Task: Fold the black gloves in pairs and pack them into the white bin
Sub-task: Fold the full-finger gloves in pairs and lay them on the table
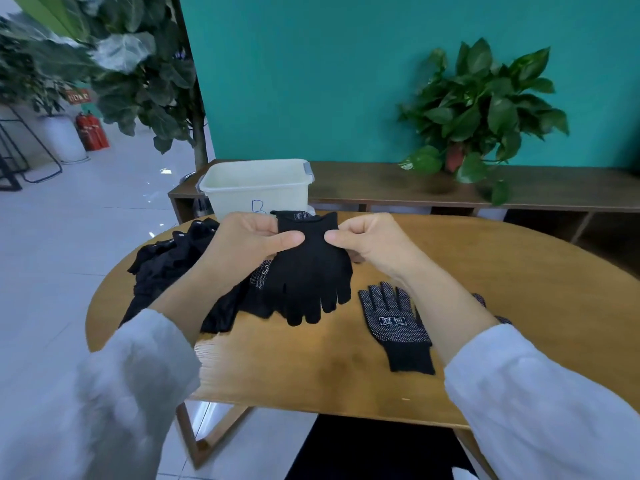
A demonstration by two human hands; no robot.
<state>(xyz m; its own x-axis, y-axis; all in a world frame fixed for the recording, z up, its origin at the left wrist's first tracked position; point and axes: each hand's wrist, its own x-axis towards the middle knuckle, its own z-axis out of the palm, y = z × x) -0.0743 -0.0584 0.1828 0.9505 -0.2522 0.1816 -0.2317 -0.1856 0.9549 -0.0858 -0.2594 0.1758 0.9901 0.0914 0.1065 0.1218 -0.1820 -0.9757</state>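
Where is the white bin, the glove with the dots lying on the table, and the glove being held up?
white bin (256, 194), head view, on its front wall.
dotted glove (393, 322), head view, on its palm.
held glove (308, 271), head view, on its middle below the cuff.

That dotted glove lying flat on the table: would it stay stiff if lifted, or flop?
Probably flop: the held glove, pinched at its cuff by both hands, hangs limp. The dotted glove looks thin and flat, so likely light. Its dots may resist sliding.
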